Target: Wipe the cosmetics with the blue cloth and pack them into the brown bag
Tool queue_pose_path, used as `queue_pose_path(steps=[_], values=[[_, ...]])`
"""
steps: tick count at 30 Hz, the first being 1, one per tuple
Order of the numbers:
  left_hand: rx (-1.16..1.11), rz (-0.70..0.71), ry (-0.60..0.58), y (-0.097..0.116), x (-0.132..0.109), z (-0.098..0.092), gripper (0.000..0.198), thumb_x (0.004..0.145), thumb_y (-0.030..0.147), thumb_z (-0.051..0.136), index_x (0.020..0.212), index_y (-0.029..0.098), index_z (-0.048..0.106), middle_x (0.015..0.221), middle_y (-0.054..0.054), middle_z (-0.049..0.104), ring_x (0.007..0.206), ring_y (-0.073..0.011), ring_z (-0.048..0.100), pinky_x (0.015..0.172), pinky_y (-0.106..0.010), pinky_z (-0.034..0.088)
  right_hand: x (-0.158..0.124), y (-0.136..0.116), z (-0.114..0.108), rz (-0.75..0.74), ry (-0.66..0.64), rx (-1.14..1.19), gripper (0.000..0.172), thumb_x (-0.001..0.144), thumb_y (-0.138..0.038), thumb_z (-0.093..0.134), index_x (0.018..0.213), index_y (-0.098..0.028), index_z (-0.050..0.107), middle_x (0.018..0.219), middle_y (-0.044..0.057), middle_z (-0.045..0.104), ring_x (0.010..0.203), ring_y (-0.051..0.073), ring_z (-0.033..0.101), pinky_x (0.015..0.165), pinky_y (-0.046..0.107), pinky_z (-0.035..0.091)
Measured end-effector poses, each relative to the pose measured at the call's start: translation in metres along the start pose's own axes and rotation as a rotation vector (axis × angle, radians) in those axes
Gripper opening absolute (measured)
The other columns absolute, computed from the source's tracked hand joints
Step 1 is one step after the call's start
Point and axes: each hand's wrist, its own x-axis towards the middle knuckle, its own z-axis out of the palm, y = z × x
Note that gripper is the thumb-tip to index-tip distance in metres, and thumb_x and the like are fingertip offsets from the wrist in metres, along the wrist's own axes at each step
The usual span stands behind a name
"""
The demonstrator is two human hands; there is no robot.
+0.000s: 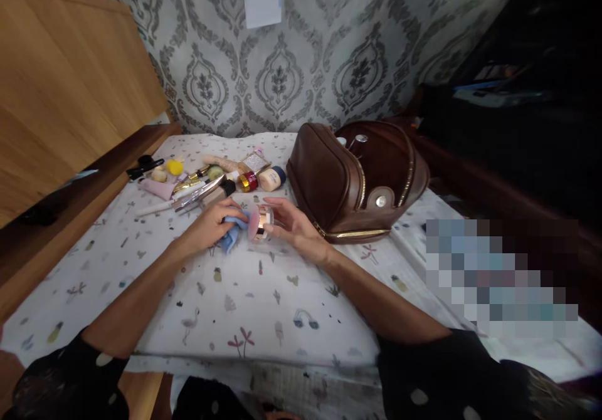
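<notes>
My left hand is closed around a crumpled blue cloth, held up against the left side of a small cosmetic jar. The jar has a pink end and a shiny gold-coloured, clear-walled body, and it is tilted on its side. Around its right side my right hand grips it between thumb and fingers. Both hands are just above the patterned white sheet. To the right of my right hand stands a brown leather toiletry bag, unzipped at the top, with a few items visible inside.
Many cosmetics lie behind my hands: a cream jar with a dark lid, a red and gold jar, a pink tube, a yellow sponge and several brushes and tubes. A wooden panel rises at left; patterned wallpaper is behind.
</notes>
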Motion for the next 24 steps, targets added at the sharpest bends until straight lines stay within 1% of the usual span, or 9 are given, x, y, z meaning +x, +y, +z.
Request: queue_pose_path(steps=[3, 5, 7, 9, 11, 14, 19, 22, 24], values=[[-0.055, -0.039, 0.044, 0.001, 0.000, 0.001, 0.034, 0.077, 0.011, 0.051, 0.093, 0.023, 0.078, 0.099, -0.005, 0.071, 0.096, -0.0225, 0.067, 0.090, -0.036, 0.051, 0.000, 0.004, 0.001, 0.037, -0.003, 0.001, 0.066, 0.072, -0.042, 0.085, 0.127, -0.026, 0.053, 0.133, 0.009, 0.059, 0.129, 0.025, 0.055, 0.111, 0.048, 0.044], [-0.079, -0.091, 0.071, 0.002, 0.000, 0.002, 0.032, 0.079, 0.014, 0.052, 0.099, 0.022, 0.076, 0.102, -0.005, 0.073, 0.096, -0.0232, 0.067, 0.090, -0.036, 0.052, 0.000, 0.006, 0.001, 0.077, -0.027, 0.001, 0.068, 0.070, -0.043, 0.086, 0.127, -0.025, 0.055, 0.136, 0.011, 0.058, 0.121, 0.026, 0.060, 0.109, 0.052, 0.046], [-0.095, -0.137, 0.097, 0.004, 0.000, 0.003, 0.032, 0.080, 0.017, 0.053, 0.102, 0.021, 0.075, 0.103, -0.005, 0.074, 0.094, -0.0230, 0.068, 0.088, -0.036, 0.053, -0.001, 0.006, 0.002, 0.076, -0.056, -0.015, 0.068, 0.069, -0.043, 0.086, 0.127, -0.024, 0.056, 0.135, 0.011, 0.059, 0.116, 0.026, 0.063, 0.109, 0.053, 0.046], [-0.103, -0.162, 0.123, 0.007, 0.000, 0.004, 0.030, 0.079, 0.019, 0.053, 0.101, 0.020, 0.074, 0.099, -0.004, 0.075, 0.088, -0.0219, 0.069, 0.084, -0.034, 0.054, -0.001, 0.005, 0.004, 0.045, -0.082, -0.040, 0.066, 0.070, -0.043, 0.086, 0.126, -0.024, 0.057, 0.132, 0.011, 0.061, 0.117, 0.026, 0.063, 0.109, 0.053, 0.046], [-0.110, -0.181, 0.153, 0.011, 0.000, 0.005, 0.029, 0.080, 0.020, 0.054, 0.101, 0.021, 0.073, 0.092, -0.002, 0.074, 0.080, -0.0204, 0.068, 0.076, -0.032, 0.054, -0.002, 0.004, 0.006, 0.029, -0.115, -0.068, 0.063, 0.072, -0.041, 0.085, 0.126, -0.025, 0.055, 0.127, 0.010, 0.064, 0.117, 0.025, 0.063, 0.108, 0.052, 0.047], [-0.141, -0.182, 0.194, 0.017, 0.000, 0.004, 0.028, 0.081, 0.021, 0.053, 0.101, 0.021, 0.072, 0.091, -0.001, 0.074, 0.076, -0.0191, 0.066, 0.066, -0.029, 0.052, -0.002, 0.002, 0.008, 0.017, -0.144, -0.098, 0.062, 0.074, -0.040, 0.083, 0.126, -0.025, 0.052, 0.125, 0.009, 0.065, 0.113, 0.023, 0.065, 0.106, 0.051, 0.048], [-0.183, -0.154, 0.225, 0.028, -0.001, -0.003, 0.028, 0.082, 0.021, 0.054, 0.104, 0.021, 0.071, 0.098, -0.001, 0.073, 0.077, -0.0175, 0.064, 0.063, -0.026, 0.050, -0.001, 0.003, 0.007, 0.011, -0.122, -0.160, 0.065, 0.074, -0.042, 0.084, 0.127, -0.023, 0.053, 0.126, 0.010, 0.065, 0.113, 0.024, 0.065, 0.103, 0.049, 0.050], [-0.163, -0.120, 0.232, 0.034, -0.001, -0.004, 0.026, 0.084, 0.024, 0.056, 0.105, 0.020, 0.071, 0.099, -0.002, 0.072, 0.081, -0.0178, 0.064, 0.068, -0.026, 0.050, -0.001, 0.003, 0.006, 0.018, -0.128, -0.201, 0.068, 0.073, -0.042, 0.084, 0.131, -0.022, 0.054, 0.127, 0.011, 0.066, 0.114, 0.026, 0.064, 0.101, 0.049, 0.050], [-0.148, -0.111, 0.263, 0.038, -0.001, -0.003, 0.025, 0.087, 0.028, 0.057, 0.106, 0.020, 0.071, 0.100, -0.002, 0.072, 0.085, -0.0187, 0.064, 0.071, -0.027, 0.051, -0.001, 0.003, 0.007, 0.012, -0.134, -0.218, 0.071, 0.072, -0.041, 0.085, 0.133, -0.021, 0.055, 0.129, 0.011, 0.065, 0.115, 0.027, 0.063, 0.100, 0.048, 0.051]])
